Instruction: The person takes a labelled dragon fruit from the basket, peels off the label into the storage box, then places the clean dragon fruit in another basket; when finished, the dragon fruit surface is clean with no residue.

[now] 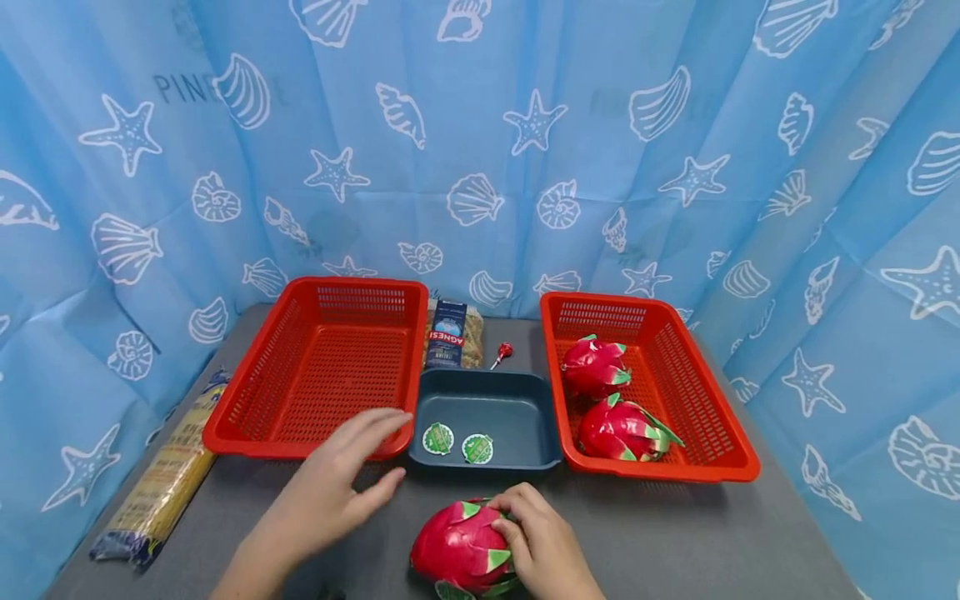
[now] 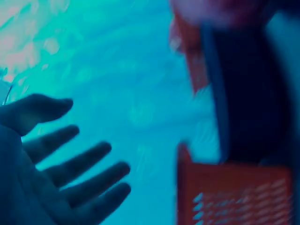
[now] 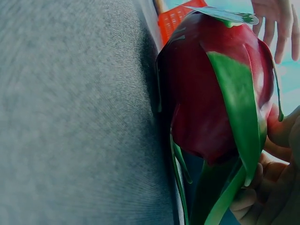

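Note:
A pink-red dragon fruit (image 1: 459, 546) with green-tipped scales lies on the grey table in the head view. My right hand (image 1: 543, 537) grips its leafy right end with curled fingers. One green label (image 3: 229, 15) sticks out from the fruit's far end in the right wrist view. My left hand (image 1: 337, 479) hovers left of the fruit, near the left basket's front corner, fingers spread and holding nothing. Behind the fruit, a dark blue tray (image 1: 517, 460) has two round green labels (image 1: 438, 439) in it. The left wrist view is blurred.
A red basket (image 1: 315, 450) stands at left; another (image 1: 660, 468) at right holds two dragon fruits (image 1: 618, 429). A long spaghetti packet (image 1: 168, 475) lies far left. Behind the tray are an Agnesi pasta bag (image 1: 450, 333) and a red lollipop (image 1: 505, 350). A blue curtain (image 1: 480, 150) encloses the table.

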Tool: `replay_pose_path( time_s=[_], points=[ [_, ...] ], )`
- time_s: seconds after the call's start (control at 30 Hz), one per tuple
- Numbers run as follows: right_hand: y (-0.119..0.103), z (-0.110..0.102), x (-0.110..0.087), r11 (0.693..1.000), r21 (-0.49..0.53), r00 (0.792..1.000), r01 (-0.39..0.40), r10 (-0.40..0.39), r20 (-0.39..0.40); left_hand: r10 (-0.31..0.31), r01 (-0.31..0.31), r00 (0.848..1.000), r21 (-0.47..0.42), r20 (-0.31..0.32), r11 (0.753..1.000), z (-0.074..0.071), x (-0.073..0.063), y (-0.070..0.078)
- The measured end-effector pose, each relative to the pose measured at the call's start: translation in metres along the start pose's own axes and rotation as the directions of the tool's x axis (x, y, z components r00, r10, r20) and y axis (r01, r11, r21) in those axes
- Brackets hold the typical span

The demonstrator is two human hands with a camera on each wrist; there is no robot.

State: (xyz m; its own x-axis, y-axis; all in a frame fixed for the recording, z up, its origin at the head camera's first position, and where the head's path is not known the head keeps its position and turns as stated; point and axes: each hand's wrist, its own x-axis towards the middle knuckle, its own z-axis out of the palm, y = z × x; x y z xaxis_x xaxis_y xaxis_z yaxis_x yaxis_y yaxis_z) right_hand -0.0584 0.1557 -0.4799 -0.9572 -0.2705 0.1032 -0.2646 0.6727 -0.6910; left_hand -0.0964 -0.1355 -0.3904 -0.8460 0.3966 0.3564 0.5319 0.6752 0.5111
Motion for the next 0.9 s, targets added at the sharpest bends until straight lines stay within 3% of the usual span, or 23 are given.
replay_pose_path(
  time_s=[0.1, 0.23, 0.4, 0.47, 0.53, 0.73, 0.8, 0.9],
  points=[
    [0.001, -0.001, 0.001, 0.999, 0.027, 0.999, -0.023, 0.023, 0.026, 0.049, -0.038, 0.982, -0.068, 0.182, 0.997, 0.015, -0.012, 0.004],
    [0.002, -0.003, 0.001, 0.998, 0.046, 0.999, -0.035, 0.033, 0.043, 0.120, -0.056, 0.923, -0.180, 0.365, 0.982, 0.035, -0.022, 0.002],
    [0.003, -0.003, 0.001, 0.999, 0.045, 0.999, -0.027, 0.025, 0.040, 0.211, -0.107, 0.843, -0.230, 0.494, 0.967, 0.061, -0.030, -0.010],
    [0.003, -0.003, 0.001, 0.999, 0.046, 0.999, -0.027, 0.025, 0.040, 0.236, -0.138, 0.826, -0.223, 0.512, 0.965, 0.071, -0.033, -0.014],
    [0.004, -0.003, 0.002, 0.998, 0.047, 0.999, -0.033, 0.031, 0.043, 0.247, -0.159, 0.820, -0.209, 0.516, 0.965, 0.079, -0.036, -0.018],
    [0.005, -0.003, 0.003, 0.997, 0.056, 0.997, -0.061, 0.058, 0.055, 0.268, -0.194, 0.838, -0.200, 0.475, 0.960, 0.092, -0.036, -0.020],
    [0.005, -0.004, 0.003, 0.995, 0.069, 0.996, -0.068, 0.064, 0.061, 0.263, -0.173, 0.840, -0.225, 0.475, 0.959, 0.094, -0.035, -0.020],
    [0.005, -0.006, 0.004, 0.994, 0.084, 0.996, -0.073, 0.068, 0.063, 0.231, -0.094, 0.841, -0.288, 0.490, 0.953, 0.094, -0.033, -0.023]
  ],
)
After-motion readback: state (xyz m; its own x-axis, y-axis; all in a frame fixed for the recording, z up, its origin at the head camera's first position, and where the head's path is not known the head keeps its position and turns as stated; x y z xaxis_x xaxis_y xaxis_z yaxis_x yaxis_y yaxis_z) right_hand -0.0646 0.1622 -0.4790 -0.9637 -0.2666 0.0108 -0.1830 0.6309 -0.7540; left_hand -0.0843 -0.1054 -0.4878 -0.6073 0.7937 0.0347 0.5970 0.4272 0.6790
